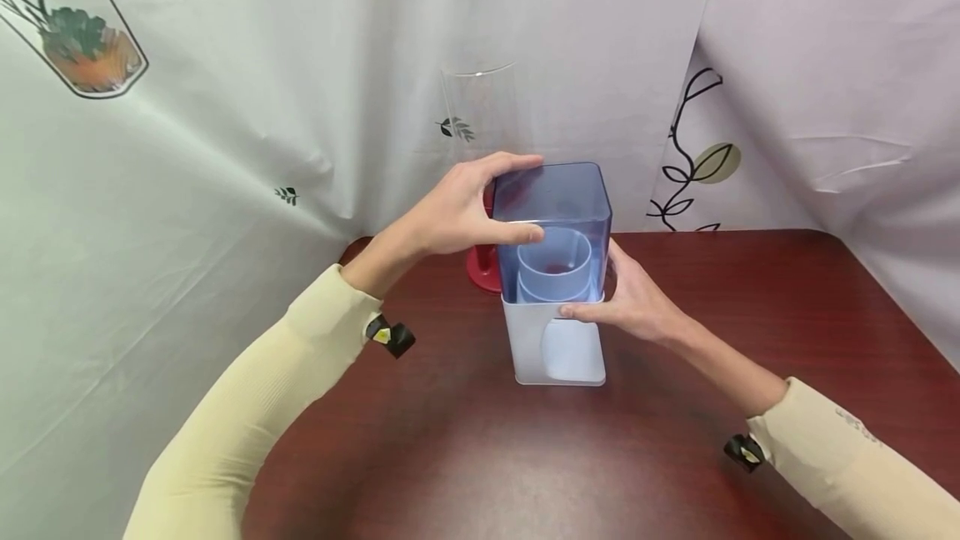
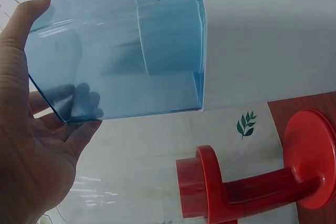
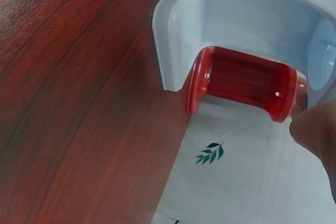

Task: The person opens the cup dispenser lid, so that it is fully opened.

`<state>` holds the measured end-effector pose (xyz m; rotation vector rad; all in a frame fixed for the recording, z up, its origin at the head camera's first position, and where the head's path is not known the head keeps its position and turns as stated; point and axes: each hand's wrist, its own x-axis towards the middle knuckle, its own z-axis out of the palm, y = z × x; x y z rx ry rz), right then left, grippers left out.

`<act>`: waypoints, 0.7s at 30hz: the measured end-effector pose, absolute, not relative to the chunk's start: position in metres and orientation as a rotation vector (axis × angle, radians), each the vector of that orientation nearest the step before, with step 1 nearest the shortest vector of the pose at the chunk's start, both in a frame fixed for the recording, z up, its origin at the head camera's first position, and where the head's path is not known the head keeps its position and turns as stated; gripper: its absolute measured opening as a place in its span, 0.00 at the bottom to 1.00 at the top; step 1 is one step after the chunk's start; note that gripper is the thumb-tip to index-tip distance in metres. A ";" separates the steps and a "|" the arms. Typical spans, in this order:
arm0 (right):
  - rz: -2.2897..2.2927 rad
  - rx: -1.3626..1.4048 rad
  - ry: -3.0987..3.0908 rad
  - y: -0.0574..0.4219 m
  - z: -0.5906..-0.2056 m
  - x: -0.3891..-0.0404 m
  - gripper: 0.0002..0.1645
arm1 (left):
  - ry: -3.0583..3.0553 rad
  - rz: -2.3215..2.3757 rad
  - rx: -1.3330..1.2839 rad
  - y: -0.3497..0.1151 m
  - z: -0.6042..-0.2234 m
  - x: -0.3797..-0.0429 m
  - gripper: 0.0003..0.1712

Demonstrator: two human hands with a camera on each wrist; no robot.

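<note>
A square, see-through blue container (image 1: 555, 190) stands upright on a white dispenser base (image 1: 525, 344), their edges meeting. Inside the container shows a round, pale blue cup-like part (image 1: 555, 261). My left hand (image 1: 468, 202) grips the container near its top rim, thumb in front and fingers on the far side; the left wrist view shows fingertips through the blue wall. My right hand (image 1: 637, 298) holds the right side where container and base meet, its thumb across the front. Most of its fingers are hidden behind. The base has a rounded recess in front.
Behind the dispenser, to the left, stands a red stand (image 2: 262, 187) with a round foot, bearing a tall clear cylinder (image 1: 480, 107). Both rest on a dark reddish wooden table (image 1: 720, 323). White printed cloth (image 1: 315, 82) hangs behind and at the sides.
</note>
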<state>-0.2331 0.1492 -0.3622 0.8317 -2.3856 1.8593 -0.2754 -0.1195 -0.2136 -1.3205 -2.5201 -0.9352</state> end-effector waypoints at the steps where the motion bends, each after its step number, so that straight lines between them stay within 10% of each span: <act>1: 1.867 0.831 -2.382 0.149 -0.362 -0.233 0.54 | -2.532 -0.933 -1.311 -0.119 -0.213 -0.276 0.48; 21: 1.882 0.845 -2.366 0.148 -0.363 -0.234 0.54 | -2.469 -0.956 -1.344 -0.121 -0.215 -0.274 0.47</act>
